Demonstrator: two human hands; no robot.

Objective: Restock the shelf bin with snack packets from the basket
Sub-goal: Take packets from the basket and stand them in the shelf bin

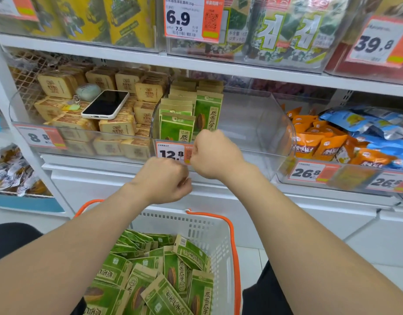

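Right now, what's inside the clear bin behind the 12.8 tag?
Green packets stand in two rows at the bin's left side; the rest shows none. The right hand covers the right row's lower front.

Landmark: shelf bin (252, 123), middle shelf.

- In it, at its left end: snack packets (184, 114) standing in rows, front to back.
- On its front wall, left end: price tag (171, 153).
- Left of it, touching: neighbour bin (23, 105) of stacked blocks. A phone (105, 104) lies on top of the blocks.
- Right of it: pouch bin (284, 176), with pouches heaped inside.
- Above it: upper shelf (127, 55) with large packs upright.
- Below and in front of it: basket (209, 233), with loose packets (150, 280) piled inside.
- Right hand (215, 153) is at its front rim, just right of the price tag.
- Left hand (166, 180) is lower, between shelf bin and basket.
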